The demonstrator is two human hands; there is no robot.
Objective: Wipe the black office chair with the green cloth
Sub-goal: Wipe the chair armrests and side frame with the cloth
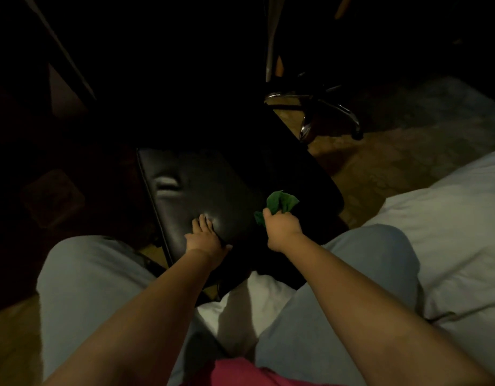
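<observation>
The black office chair (212, 188) lies tipped over in front of my knees, its shiny padded surface facing up. Its chrome wheel base (324, 112) sticks out at the upper right. My left hand (206, 235) grips the near edge of the padded part, fingers spread on top and thumb under the rim. My right hand (282, 224) is closed around the crumpled green cloth (281, 203), which rests against the chair's right side. The scene is dim and the chair's far part is lost in darkness.
I sit on a bed with white bedding (449, 246) to the right and between my legs. A patterned rug (380, 162) covers the floor beyond the chair. Dark furniture (59, 79) stands at the upper left.
</observation>
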